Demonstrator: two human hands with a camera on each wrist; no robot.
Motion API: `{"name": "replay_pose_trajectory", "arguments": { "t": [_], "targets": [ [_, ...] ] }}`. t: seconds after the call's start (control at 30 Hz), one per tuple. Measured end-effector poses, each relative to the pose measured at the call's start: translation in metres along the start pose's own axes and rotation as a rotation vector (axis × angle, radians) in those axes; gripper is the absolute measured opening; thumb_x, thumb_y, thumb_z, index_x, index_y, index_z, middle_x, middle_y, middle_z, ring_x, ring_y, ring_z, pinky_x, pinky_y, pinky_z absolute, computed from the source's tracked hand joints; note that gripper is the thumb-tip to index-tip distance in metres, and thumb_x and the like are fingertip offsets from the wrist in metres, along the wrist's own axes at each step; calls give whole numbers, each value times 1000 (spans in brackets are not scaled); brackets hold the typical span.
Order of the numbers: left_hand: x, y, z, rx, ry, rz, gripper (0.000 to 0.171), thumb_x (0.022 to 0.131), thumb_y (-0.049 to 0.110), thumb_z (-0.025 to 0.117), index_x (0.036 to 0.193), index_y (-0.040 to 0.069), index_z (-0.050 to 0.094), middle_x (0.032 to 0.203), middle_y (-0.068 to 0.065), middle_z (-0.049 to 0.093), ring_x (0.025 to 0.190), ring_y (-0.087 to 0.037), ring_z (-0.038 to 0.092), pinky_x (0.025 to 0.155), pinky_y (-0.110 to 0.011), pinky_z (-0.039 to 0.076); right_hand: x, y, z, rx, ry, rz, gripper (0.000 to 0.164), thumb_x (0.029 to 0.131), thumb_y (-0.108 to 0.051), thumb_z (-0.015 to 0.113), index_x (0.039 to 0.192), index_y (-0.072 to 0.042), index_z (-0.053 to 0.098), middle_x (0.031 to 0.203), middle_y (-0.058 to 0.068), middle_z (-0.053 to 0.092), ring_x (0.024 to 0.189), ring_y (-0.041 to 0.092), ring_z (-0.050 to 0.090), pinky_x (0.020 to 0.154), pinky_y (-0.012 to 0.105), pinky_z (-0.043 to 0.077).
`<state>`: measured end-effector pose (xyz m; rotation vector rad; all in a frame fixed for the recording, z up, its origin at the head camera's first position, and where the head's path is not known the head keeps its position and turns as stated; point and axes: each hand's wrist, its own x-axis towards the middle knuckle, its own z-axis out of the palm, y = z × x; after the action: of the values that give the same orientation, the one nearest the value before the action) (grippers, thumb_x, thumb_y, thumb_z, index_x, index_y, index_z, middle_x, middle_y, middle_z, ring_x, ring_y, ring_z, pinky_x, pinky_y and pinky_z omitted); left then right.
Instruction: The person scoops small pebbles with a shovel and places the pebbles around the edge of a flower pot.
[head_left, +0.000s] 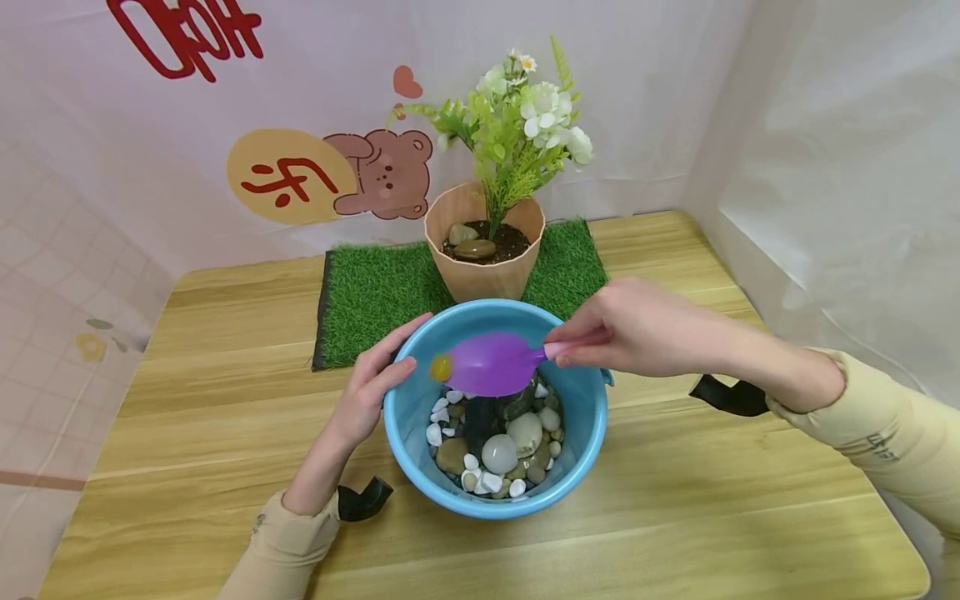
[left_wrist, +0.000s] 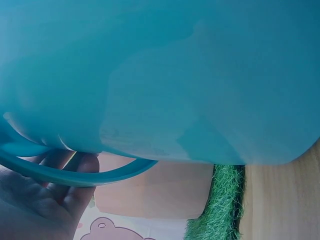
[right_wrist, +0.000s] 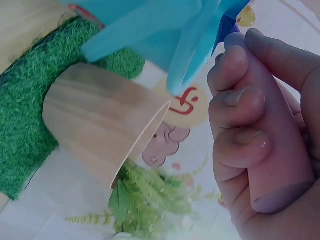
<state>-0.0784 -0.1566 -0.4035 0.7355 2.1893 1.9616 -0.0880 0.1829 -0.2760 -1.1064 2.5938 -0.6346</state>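
Observation:
My right hand grips the pink handle of a toy trowel, its fingers wrapped round it. The purple blade is held level over a light blue bucket, slightly blurred. At the blade's tip shows a small, shiny yellow lump. On the bucket's left side my left hand holds the rim, thumb at the inner edge and fingers outside. Inside the bucket lie white pebbles, rounded grey stones and darker ones; the blade covers part of them.
Behind the bucket, a peach flower pot with white flowers, soil and two stones stands on a green turf mat. The wooden table meets a printed cloth backdrop at the rear.

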Motion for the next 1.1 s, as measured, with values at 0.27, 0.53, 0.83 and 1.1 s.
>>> {"name": "replay_pose_trajectory", "arguments": {
  "t": [0.27, 0.53, 0.83, 1.1],
  "targets": [
    [0, -1, -2, -27, -15, -7, 56, 105, 6, 41, 159, -8, 36, 155, -38, 46, 126, 3, 64, 98, -26, 61, 2, 13, -18, -59, 75, 78, 21, 98, -30, 75, 115, -21, 84, 99, -6, 84, 75, -2, 75, 64, 19, 56],
    [0, -1, -1, -34, -10, 0, 56, 104, 5, 42, 159, -8, 37, 155, -39, 46, 126, 3, 64, 99, -23, 60, 16, 27, -38, -119, 137, 184, 19, 99, -31, 74, 114, -25, 84, 98, -6, 84, 85, 5, 77, 72, 27, 61],
    [0, 0, -2, -26, -8, -9, 57, 104, 5, 42, 159, -9, 37, 154, -39, 47, 125, 3, 65, 98, -24, 61, 47, 54, -46, -121, 194, 208, 21, 101, -30, 71, 106, -17, 86, 89, 2, 84, 71, 8, 67, 68, 27, 51],
    [-1, 0, -2, -19, -9, -11, 57, 104, 5, 42, 159, -8, 37, 154, -39, 48, 124, 4, 65, 97, -25, 62, 77, 74, -49, -176, 168, 259, 27, 103, -36, 66, 111, -19, 85, 81, -1, 81, 73, 12, 66, 67, 31, 50]
  ]
}}
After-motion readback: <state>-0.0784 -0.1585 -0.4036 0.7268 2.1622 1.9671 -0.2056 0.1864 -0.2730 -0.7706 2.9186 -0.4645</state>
